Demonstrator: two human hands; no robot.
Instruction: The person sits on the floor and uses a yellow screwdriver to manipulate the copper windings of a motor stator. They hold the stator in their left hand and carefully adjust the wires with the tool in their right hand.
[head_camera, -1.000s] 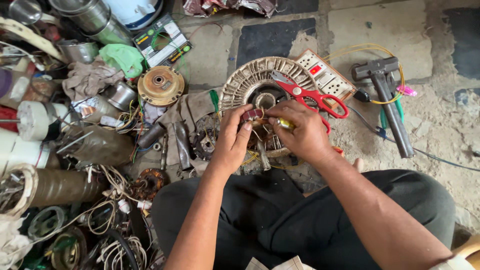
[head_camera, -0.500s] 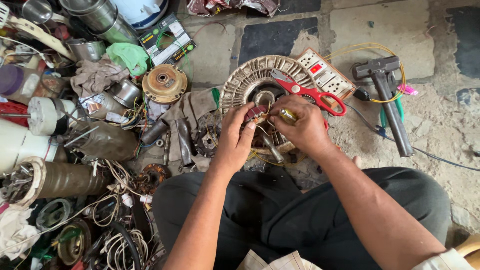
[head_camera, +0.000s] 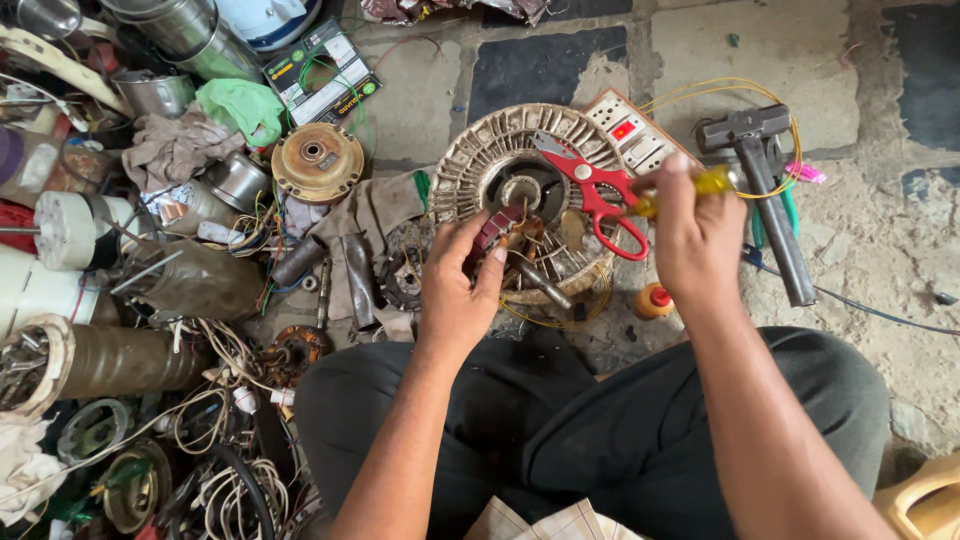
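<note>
Left blocked – scrap pile (head_camera: 150, 300); right – hammer (head_camera: 765, 190).

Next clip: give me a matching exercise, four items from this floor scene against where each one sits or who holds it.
Things:
1. red-handled scissors
2. yellow-handled tool
3. hammer
4. small wound part

Places:
A. gripped in the right hand
B. lying on the bare floor, right of the round stator
C. pinched by the left hand
D. resting across the round stator

Pairs: 1-D, 2-A, 3-B, 4-C
</note>
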